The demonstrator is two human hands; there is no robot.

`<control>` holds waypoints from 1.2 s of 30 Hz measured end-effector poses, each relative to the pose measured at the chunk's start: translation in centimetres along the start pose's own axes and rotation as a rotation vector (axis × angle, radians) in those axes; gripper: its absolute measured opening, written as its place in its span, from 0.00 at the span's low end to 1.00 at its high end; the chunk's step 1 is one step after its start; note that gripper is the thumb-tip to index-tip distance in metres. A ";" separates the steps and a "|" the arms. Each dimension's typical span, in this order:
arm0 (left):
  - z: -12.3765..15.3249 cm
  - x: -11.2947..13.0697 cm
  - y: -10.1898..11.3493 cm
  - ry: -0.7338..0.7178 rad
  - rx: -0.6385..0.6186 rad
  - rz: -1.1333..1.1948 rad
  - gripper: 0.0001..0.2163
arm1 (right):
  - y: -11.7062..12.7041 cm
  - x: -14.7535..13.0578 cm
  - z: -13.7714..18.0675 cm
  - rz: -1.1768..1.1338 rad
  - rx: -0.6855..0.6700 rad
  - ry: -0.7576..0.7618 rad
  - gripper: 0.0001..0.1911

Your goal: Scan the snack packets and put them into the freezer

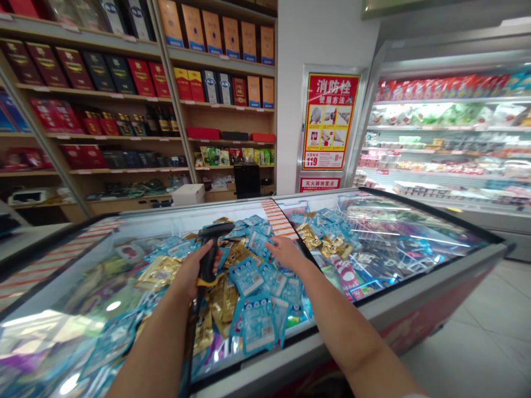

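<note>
A single view comes from a camera worn on the person's head. It looks forward and down over a chest freezer point(435, 293) from its near long edge, close enough that both forearms fill the lower picture. Farther off it takes in wall shelves point(124, 94) on the left and an open chiller point(448, 143) on the right.

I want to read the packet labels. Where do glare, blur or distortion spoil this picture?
Head view: ceiling lights glare on the freezer's glass lids; wide-angle bending curves the shelves; the blue packets near the left hand and right hand are fairly sharp, the edges smeared.
</note>
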State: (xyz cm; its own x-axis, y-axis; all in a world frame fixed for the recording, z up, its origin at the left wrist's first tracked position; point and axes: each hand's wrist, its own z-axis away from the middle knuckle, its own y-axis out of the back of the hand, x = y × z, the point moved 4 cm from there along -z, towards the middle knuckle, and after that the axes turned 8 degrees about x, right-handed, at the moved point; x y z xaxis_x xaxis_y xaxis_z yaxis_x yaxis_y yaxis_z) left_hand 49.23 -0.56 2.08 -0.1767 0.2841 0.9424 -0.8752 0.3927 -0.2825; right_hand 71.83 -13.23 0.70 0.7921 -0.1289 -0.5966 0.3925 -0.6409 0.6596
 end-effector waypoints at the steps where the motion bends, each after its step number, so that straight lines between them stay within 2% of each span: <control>1: 0.0 -0.1 0.0 -0.002 -0.012 -0.004 0.13 | 0.1 0.7 -0.2 -0.033 0.006 -0.058 0.16; 4: 0.1 -0.4 -0.2 -0.003 -0.047 -0.049 0.13 | 0.0 2.5 -0.6 -0.230 0.022 -0.262 0.14; 7: 0.4 -0.8 -0.6 -0.008 -0.101 -0.136 0.15 | -0.7 3.7 -0.7 -0.523 0.075 -0.450 0.08; 12: 0.5 -1.7 -1.3 -0.027 -0.212 -0.224 0.21 | -1.7 4.5 -0.7 -0.792 0.138 -0.608 0.01; 15: 0.5 -1.8 -1.6 -0.057 -0.225 -0.216 0.21 | -1.8 4.6 -0.6 -0.851 0.166 -0.645 0.03; 20: 1.1 -1.6 -2.0 -0.036 -0.207 -0.227 0.20 | -1.5 4.8 -0.5 -0.820 0.218 -0.665 0.04; 36: 0.7 -1.9 -1.8 -0.033 -0.191 -0.253 0.22 | -1.3 4.9 -0.4 -0.808 0.217 -0.683 0.02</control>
State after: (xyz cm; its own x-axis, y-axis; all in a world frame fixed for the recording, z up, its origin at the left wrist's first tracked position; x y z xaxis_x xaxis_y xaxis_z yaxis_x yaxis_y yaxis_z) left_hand 50.80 -2.45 0.94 0.0184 0.1286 0.9915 -0.7935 0.6053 -0.0638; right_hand 75.36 -12.68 -2.87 -0.1189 0.0406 -0.9921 0.5380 -0.8371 -0.0987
